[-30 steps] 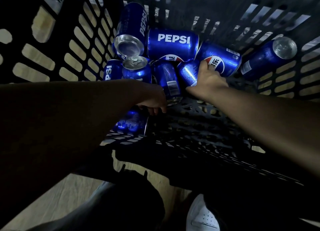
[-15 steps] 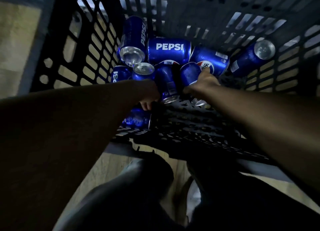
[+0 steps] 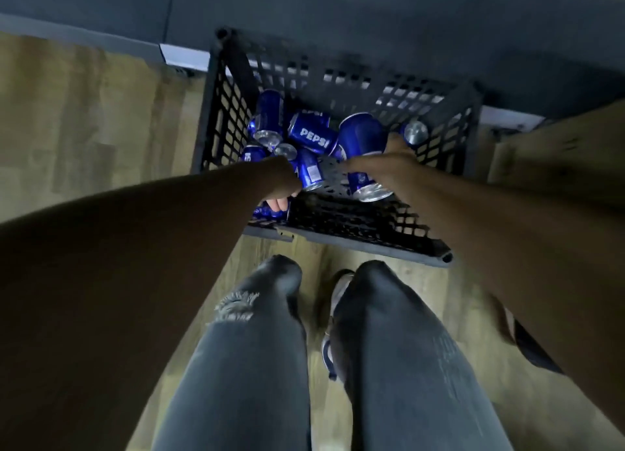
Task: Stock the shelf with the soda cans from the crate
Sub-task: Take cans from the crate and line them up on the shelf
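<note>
A black lattice crate stands on the floor with several blue Pepsi cans lying loose inside. My right hand grips one blue can round its middle and holds it tilted above the pile, silver end toward me. My left hand reaches down at the crate's near left. Its fingers curl round another blue can, which is mostly hidden under the hand. One more can lies against the right wall.
The crate sits on a wooden floor against a dark wall base with a pale skirting strip. A cardboard box stands to the crate's right. My legs in grey jeans and a shoe are just in front of the crate.
My right hand has closed round a can and raised it off the pile. My left hand stays low on its can. The view has pulled back and up, showing the whole crate and floor.
</note>
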{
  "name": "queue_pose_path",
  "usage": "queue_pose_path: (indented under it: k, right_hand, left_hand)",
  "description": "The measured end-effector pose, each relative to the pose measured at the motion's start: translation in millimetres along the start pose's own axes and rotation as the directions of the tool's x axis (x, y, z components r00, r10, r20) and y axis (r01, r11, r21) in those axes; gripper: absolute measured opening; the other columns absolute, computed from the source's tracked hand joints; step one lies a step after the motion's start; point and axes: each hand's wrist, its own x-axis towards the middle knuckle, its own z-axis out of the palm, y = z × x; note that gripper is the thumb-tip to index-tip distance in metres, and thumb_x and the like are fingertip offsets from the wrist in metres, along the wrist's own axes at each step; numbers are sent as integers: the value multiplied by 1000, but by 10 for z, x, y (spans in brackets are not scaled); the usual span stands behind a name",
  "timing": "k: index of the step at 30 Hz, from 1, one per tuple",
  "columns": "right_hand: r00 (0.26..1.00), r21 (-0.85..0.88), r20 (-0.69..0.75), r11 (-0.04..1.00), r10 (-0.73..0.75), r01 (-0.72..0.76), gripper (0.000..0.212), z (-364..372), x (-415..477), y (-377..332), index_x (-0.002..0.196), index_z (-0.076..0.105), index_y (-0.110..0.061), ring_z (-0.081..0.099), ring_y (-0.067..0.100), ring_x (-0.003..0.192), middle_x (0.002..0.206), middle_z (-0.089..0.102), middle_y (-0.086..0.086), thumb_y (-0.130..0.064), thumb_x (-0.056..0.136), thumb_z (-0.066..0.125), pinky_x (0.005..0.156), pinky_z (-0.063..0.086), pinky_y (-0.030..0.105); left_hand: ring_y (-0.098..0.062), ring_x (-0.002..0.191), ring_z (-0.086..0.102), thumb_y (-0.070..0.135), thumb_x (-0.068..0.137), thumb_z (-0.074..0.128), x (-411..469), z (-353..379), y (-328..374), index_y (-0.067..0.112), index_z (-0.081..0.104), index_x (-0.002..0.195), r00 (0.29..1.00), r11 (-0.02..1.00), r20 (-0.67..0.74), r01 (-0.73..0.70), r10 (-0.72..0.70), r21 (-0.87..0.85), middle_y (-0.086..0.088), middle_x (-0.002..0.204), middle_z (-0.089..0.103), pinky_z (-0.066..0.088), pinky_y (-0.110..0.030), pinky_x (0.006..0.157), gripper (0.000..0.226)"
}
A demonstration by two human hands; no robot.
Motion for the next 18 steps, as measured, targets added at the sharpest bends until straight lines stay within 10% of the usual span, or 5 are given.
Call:
queue_pose_path:
  k: [12, 16, 18]
  right_hand:
    - [972, 80, -157, 978, -177, 191, 65, -1402, -1671, -1225, 118, 45, -14, 56, 17, 93, 106, 54, 0, -33, 67, 80, 73, 45, 28]
    - [944, 70, -202, 957, -262, 281, 63, -1826, -2212, -1578, 118, 43, -16, 54, 18, 92, 103, 52, -2, -30, 68, 80, 78, 47, 27]
    - [931, 91, -218, 943, -294, 319, 62, -1992, -2457, -1743, 117, 43, -15, 55, 18, 92, 103, 52, -2, -27, 68, 80, 80, 48, 28]
  left_hand:
    - [-29, 119, 55, 17, 103, 29, -2210, -826, 688, 3, 46, 131, 987, 948, -78, -159, 143, -276, -17, 132, 55, 46, -32, 79, 36]
    - [-20, 70, 59, 15, 98, 41, -2835, -1038, 968, 12, 58, 90, 936, 771, -326, -303, 132, -560, -3, 72, 71, 45, -27, 65, 18]
    - [-19, 77, 56, 20, 96, 46, -3155, -1125, 1115, 15, 62, 94, 914, 691, -384, -361, 130, -626, 0, 78, 68, 46, -30, 76, 17]
